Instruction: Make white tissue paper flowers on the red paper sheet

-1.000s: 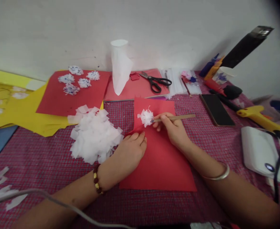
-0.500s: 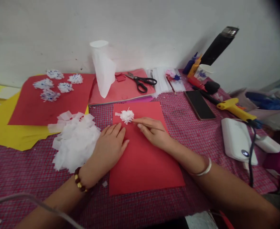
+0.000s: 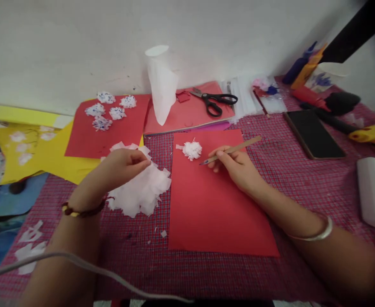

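My right hand (image 3: 234, 167) grips a slim wooden stick (image 3: 238, 147). Its dark, pointed end hangs over the red paper sheet (image 3: 219, 209), just below a fluffy white tissue-paper flower (image 3: 192, 150). A small white tab sticks out from the flower's left side. My left hand (image 3: 123, 164) is over the heap of white tissue-paper squares (image 3: 142, 189), fingers bent and thumb against them in a pinch. Whatever is between those fingertips, if anything, is hidden.
Several blue-speckled white flowers (image 3: 102, 123) sit on another red sheet (image 3: 82, 143) over yellow paper (image 3: 58, 157). Behind stand a white paper roll (image 3: 162, 85) and black-handled scissors (image 3: 214, 110). A phone (image 3: 315, 133) lies rightward. A cable (image 3: 111, 279) crosses the foreground.
My left hand has lifted off the red sheet's edge, moved onto the tissue heap and pinched its fingers. The stick has drawn back from the flower. The view has swung left.
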A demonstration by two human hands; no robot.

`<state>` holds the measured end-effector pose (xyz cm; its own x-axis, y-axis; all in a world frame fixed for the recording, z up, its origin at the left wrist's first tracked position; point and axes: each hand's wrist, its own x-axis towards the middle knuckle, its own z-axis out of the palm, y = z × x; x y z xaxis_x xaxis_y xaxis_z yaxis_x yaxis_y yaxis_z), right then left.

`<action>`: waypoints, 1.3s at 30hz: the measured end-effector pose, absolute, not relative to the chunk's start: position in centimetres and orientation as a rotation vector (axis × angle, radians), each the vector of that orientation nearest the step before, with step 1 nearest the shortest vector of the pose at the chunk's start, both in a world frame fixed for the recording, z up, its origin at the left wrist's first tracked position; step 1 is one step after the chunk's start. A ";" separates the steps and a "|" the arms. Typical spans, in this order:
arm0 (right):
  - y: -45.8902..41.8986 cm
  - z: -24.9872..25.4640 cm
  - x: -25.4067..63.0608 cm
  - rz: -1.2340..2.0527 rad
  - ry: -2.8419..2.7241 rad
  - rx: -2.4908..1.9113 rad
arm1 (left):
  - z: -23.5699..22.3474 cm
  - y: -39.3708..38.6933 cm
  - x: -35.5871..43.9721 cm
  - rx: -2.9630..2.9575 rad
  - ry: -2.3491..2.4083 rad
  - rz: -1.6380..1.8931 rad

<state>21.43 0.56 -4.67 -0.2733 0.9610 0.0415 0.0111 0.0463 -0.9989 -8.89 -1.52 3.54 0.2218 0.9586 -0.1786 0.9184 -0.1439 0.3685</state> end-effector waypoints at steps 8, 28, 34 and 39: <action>0.6 -4.6 21.5 1.371 -1.447 -1.054 | 2.4 -1.3 -7.8 1.911 1.611 0.475; 0.8 -4.6 21.4 1.384 -1.464 -1.017 | 1.3 -1.8 -5.2 1.799 1.470 0.308; -0.3 -3.6 21.2 1.343 -1.444 -0.901 | 1.2 -1.7 -5.0 2.076 1.561 0.482; -2.1 -2.6 20.2 1.405 -1.471 -0.742 | 2.0 -2.4 -3.7 2.013 1.681 0.746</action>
<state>20.24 -2.08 -2.55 -0.3769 0.9007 0.2163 -0.1744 0.1604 -0.9715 -3.72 -2.39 1.95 0.1284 0.9820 0.1383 0.7615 -0.1869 0.6206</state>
